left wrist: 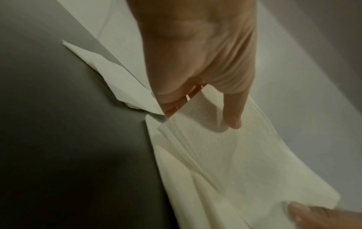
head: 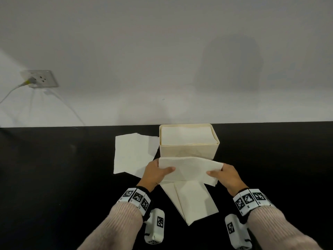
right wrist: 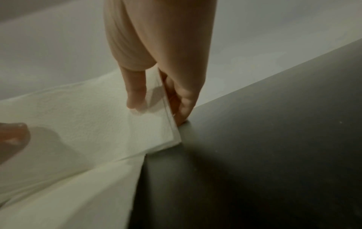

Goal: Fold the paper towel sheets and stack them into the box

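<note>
A black table [head: 54, 177] runs wide in front of me, meeting a pale wall [head: 162, 51] that carries a socket [head: 42, 78] on its left side. At the table's far edge, against the wall, stands a cream box [head: 189, 150], open at the top and already filled almost to its rim with a stack of folded sheets [head: 187, 135]. Just left of the box, one unfolded sheet [head: 132, 153] lies flat. Nearest to me, a partly folded sheet [head: 194, 201] rests at an angle on the table.

Between that sheet and the box I hold a folded paper towel [head: 189, 171] lifted just in front of the box. My left hand [head: 155, 173] pinches its left end, thumb on top and fingers underneath. My right hand [head: 225, 175] pinches the right end the same way; the right wrist view shows the layered edge caught between thumb and fingers.

I judge the folding of this towel done and the stacking step in hand. The next move calls for raising it above the rim, keeping both ends level so the layers stay together, and laying it squarely on the stack. The box looks nearly full, so it may sit proud of the rim.
</note>
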